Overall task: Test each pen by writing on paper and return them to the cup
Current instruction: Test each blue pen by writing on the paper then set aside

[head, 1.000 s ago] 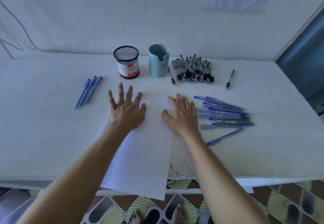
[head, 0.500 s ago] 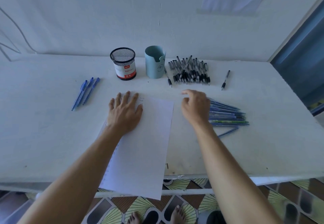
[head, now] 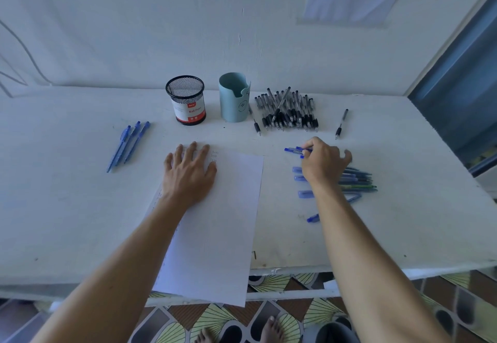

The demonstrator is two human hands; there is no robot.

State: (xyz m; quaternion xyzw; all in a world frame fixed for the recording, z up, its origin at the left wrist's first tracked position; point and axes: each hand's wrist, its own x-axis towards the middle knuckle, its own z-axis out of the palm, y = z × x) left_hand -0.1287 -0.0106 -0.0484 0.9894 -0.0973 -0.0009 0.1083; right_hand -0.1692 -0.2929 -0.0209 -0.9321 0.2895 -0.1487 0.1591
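- Your right hand, only reaching over the blue pen pile half a second ago, is now pinching a blue pen at the pile's far edge, fingers curling round it.
- Your left hand is lying flat, fingers straight, pressing the paper near its far left corner; the hands are sitting well apart.
- Three blue pens are lying left of the paper.
- Mesh cup and teal cup are standing upright beyond the paper, black pen pile just right of them.

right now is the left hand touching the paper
Touching. The head view shows the left hand lying flat on the upper left part of the paper, palm and straight fingers pressed on the sheet with no gap showing.
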